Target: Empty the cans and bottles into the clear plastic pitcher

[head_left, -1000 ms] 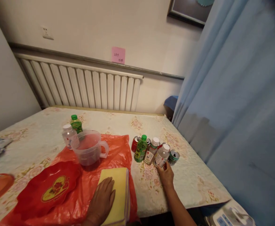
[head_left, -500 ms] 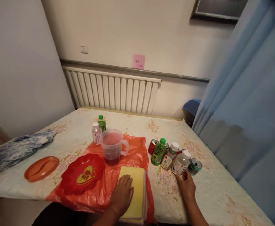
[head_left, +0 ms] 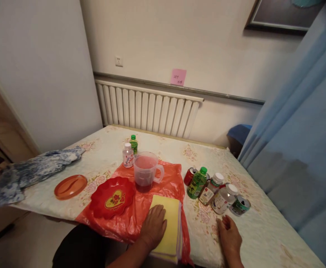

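My left hand lies flat on a stack of folded yellow cloths, fingers stretched out. On the right, my right hand hovers just in front of a clear white-capped bottle, apart from it; its fingers are loosely curled, the thumb stands off from them, and nothing shows in it. Beside that bottle stand another white-capped bottle, a green-capped bottle, a red can and a green can. A red sheet of plastic lies under the cloths.
A scalloped red plate and a clear measuring jug of dark liquid rest on the red plastic. Behind the jug stand a small white-capped bottle and a green-capped bottle. An orange lid and patterned fabric lie left.
The view has swung left, so everything sits further right. My right hand has drawn back a little from the clear bottle. My left hand still rests on the cloths.
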Tool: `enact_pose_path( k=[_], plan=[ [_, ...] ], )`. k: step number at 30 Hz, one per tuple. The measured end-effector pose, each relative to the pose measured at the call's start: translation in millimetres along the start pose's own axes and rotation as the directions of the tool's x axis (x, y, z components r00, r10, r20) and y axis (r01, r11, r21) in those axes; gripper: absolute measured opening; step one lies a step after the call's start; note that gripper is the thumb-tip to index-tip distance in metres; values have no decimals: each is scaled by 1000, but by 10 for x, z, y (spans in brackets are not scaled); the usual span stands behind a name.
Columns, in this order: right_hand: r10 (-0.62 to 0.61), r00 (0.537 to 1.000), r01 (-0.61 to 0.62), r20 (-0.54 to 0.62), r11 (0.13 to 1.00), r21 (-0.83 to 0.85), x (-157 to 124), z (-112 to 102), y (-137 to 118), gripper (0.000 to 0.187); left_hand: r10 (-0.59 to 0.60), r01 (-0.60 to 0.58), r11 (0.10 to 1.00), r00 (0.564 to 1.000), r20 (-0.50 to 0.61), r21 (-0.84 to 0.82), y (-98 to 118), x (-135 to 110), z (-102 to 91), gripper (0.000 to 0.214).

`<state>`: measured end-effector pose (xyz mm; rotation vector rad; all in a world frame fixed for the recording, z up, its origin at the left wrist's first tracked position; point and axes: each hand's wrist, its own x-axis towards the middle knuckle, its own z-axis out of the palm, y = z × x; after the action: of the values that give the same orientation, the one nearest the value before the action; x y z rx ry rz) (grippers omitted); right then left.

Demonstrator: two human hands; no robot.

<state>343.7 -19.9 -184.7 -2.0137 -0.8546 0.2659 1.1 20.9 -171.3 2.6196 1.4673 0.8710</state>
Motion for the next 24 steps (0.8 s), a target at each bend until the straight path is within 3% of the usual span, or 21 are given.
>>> enact_pose_path(
  k=[9,18,24],
  plan=[
    [-53,999,54,12,990,-129,-156,-12,-25,58,-56,57,998,998,20,-42,39,-17,-7,33],
    [-23,999,27,30,987,-159,-162,-54,-67,50,-74,78,992,996,44,-100,51,-15,-99,32],
    [54,998,-52,21,996,-77,-180,-61,-176,45,-103,99,964,995,-3,-246,-21,-79,-350,26]
  ],
)
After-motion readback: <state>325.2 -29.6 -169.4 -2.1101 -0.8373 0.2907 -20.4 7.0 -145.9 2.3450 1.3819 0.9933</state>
